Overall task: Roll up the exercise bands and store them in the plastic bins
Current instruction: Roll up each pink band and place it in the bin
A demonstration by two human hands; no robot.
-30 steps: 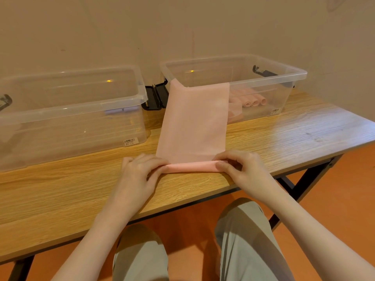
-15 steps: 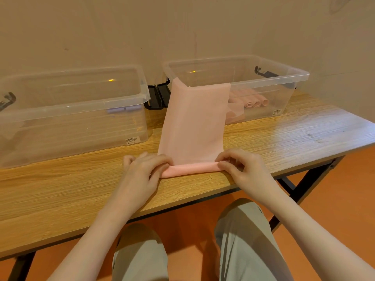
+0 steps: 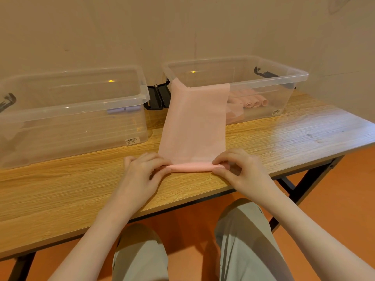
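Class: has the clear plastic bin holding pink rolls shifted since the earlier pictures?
No; the clear plastic bin sits at the same spot on the wooden table.

head | above seated lap | faces forward-down | close over table (image 3: 81, 189) edge

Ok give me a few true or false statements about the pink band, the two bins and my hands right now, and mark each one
1. Both hands pinch the rolled near end of the pink band: left hand, right hand. True.
2. The band's far end lies flat on the table. False: it drapes over the front rim of the right bin.
3. The right bin already holds rolled pink bands. True.
4. The left bin is full of pink rolls. False: no pink rolls show in it, only a pale purple item at its front wall.
5. The band is fully rolled. False: only a thin roll is formed at the near end.
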